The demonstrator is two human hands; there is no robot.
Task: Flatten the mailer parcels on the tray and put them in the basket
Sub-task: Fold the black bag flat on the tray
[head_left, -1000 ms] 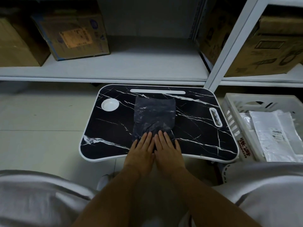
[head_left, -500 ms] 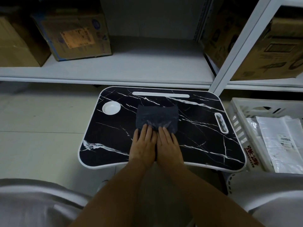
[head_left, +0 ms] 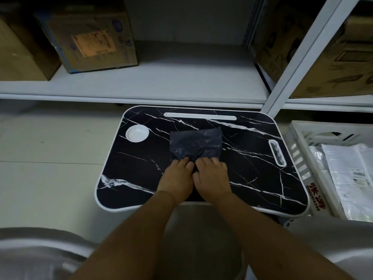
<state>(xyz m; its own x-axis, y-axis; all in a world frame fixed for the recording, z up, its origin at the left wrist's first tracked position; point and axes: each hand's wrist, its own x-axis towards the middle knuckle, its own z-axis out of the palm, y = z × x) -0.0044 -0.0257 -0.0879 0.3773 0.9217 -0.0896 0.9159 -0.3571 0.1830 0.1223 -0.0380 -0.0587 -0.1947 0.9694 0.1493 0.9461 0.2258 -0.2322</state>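
Note:
A crinkled black mailer parcel [head_left: 194, 142] lies in the middle of the black marble-patterned tray [head_left: 252, 158]. My left hand [head_left: 176, 178] and my right hand [head_left: 212, 177] sit side by side at its near edge. The fingers of both hands are curled and bunch that edge, which hides it. The white slatted basket [head_left: 298, 158] stands just right of the tray, with white mailers [head_left: 343, 168] lying flat inside.
The tray has a white round recess [head_left: 137, 133] at its far left and a slot near its right edge. Behind it runs a low white shelf with cardboard boxes [head_left: 88, 37] and a slanted upright post [head_left: 298, 57]. Tiled floor lies to the left.
Both hands slid forward along the parcel and their flat fingers curled. The visible part of the mailer grew shorter from the near side.

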